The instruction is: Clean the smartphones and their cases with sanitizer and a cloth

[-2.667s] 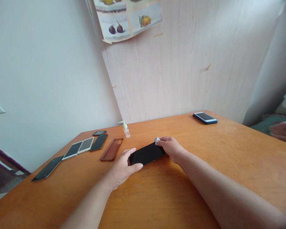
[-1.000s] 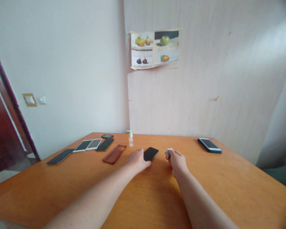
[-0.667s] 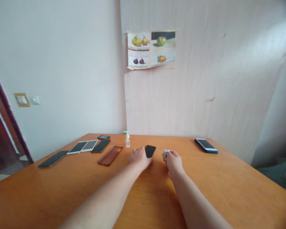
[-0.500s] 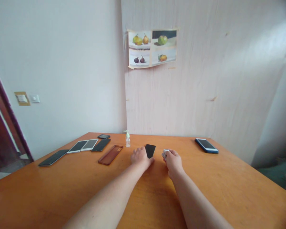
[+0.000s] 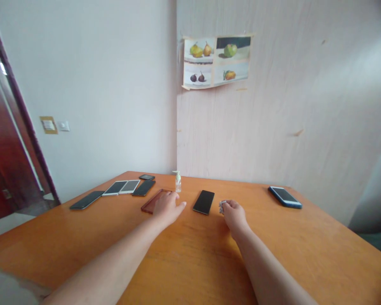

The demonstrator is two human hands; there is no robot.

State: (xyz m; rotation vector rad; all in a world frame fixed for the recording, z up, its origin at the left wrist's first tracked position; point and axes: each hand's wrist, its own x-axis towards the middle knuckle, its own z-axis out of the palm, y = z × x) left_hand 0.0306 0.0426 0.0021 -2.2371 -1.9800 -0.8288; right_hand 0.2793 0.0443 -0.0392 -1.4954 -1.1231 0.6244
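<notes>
- One orange wooden bench [image 5: 190, 262]; bare wood shows between two forearms reaching in from the near edge.
- Two hands: the right hand [image 5: 236, 216], low over the wood, pinches one crumpled white wad [image 5: 222, 206]; the left hand [image 5: 167, 209] is unclasped, palm down, thumb spread rightward.
- One brown phone case [image 5: 150, 203], partly under the left hand; whether they touch, I cannot tell.
- One black phone [image 5: 204, 202] lying flat between the hands, a gap on either side.
- Five devices near the left edge: one long dark phone [image 5: 86, 200], two white phones [image 5: 115, 188] side by side, one black handset [image 5: 144, 188], one small dark device [image 5: 147, 177].
- One phone in a blue case [image 5: 285, 197], near the right edge, well apart.
- One upright pump bottle [image 5: 178, 184] near the back edge.
- One four-panel fruit picture [image 5: 216, 61] on the wall.
</notes>
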